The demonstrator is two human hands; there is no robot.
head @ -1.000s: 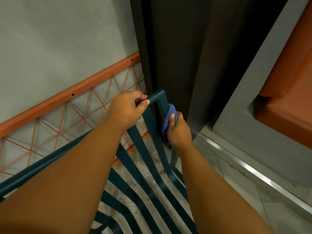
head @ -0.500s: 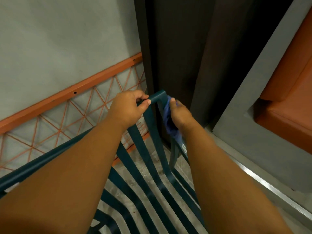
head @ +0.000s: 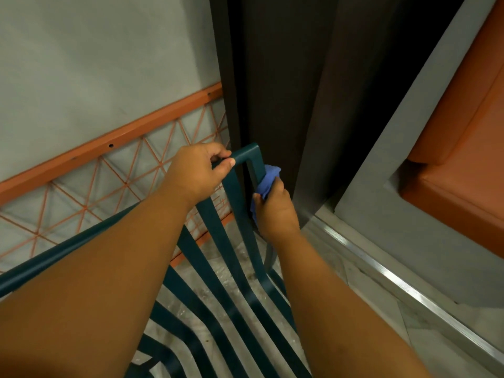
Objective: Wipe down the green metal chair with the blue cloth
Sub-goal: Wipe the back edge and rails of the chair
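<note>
1. Head view: green metal chair with flat slats (head: 218, 268), standing by the grey wall; top rail gripped with curled fingers of left hand (head: 196, 170).
2. Crumpled blue cloth (head: 266, 184) pinched around the corner post by right hand (head: 275, 211).
3. Best wiped by sliding firmly down the post, chair kept steady.

Perhaps café: orange booth seat (head: 461, 170)

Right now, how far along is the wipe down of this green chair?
Done: nothing shows as finished; no wiped area can be told from the rest. In hand: the right hand presses the blue cloth against the chair frame's upright just under the top corner, while the left hand grips the top rail. Left: probably the slats lower down.
</note>
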